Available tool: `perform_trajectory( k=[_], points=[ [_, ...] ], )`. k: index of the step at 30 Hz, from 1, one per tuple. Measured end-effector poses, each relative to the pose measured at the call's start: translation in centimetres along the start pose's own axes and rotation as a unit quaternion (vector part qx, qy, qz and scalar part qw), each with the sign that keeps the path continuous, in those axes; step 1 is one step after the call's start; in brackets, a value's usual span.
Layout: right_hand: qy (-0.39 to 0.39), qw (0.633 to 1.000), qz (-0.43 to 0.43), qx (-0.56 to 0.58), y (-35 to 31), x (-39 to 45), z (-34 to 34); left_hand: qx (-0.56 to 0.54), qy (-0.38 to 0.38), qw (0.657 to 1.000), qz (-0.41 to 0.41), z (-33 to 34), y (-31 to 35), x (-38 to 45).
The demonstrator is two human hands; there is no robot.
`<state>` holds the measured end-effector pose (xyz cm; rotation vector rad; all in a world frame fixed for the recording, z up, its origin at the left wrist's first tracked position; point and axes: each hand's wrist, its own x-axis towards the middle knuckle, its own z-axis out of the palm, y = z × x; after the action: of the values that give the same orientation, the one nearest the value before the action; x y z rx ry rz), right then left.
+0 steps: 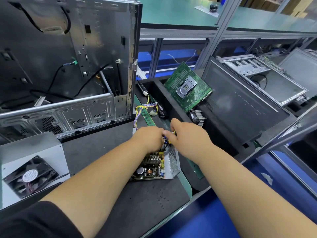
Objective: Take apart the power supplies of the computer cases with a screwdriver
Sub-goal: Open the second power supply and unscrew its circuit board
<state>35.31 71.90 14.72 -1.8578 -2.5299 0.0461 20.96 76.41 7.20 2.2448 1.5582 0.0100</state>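
An opened power supply (169,166) lies on the dark mat, its circuit board (151,166) exposed inside the perforated metal shell. My left hand (149,139) and my right hand (187,134) meet over its far end, fingers curled round the bundle of coloured wires (165,140) where it leaves the unit. The wire harness (145,108) runs on beyond the hands toward the trays. The supply's removed cover with a black fan (30,176) lies at the left. No screwdriver shows in view.
An empty open computer case (68,66) stands at the back left. Black foam trays at the right hold a green motherboard (188,87), a heatsink (197,116) and a RAM stick (148,117). More cases (257,83) lie at the far right.
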Motion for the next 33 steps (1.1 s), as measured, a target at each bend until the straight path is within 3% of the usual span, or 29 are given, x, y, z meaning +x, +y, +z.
perform_trajectory(
  k=[2,11,13,18,27,33],
  points=[
    [0.002,1.0,0.0,-0.026,0.11,0.33,0.06,-0.001,0.004,1.0,0.002,0.01,-0.06,-0.02],
    [-0.018,0.991,-0.002,0.13,0.15,0.26,-0.56,0.004,0.005,1.0,-0.001,0.26,-0.21,0.23],
    [-0.023,0.993,-0.001,0.117,0.07,0.06,-0.46,0.001,0.003,1.0,-0.001,0.21,-0.2,0.21],
    [0.004,0.999,-0.001,-0.045,0.08,0.14,-0.19,-0.003,-0.008,1.0,-0.004,0.01,-0.22,0.08],
    [-0.012,0.993,0.006,0.116,0.21,0.14,-0.7,0.007,0.007,1.0,0.001,0.05,-0.16,0.16],
    [-0.006,0.999,-0.007,0.04,-0.08,-0.33,-0.38,-0.004,0.003,1.0,0.0,-0.06,0.02,-0.05]
  ],
)
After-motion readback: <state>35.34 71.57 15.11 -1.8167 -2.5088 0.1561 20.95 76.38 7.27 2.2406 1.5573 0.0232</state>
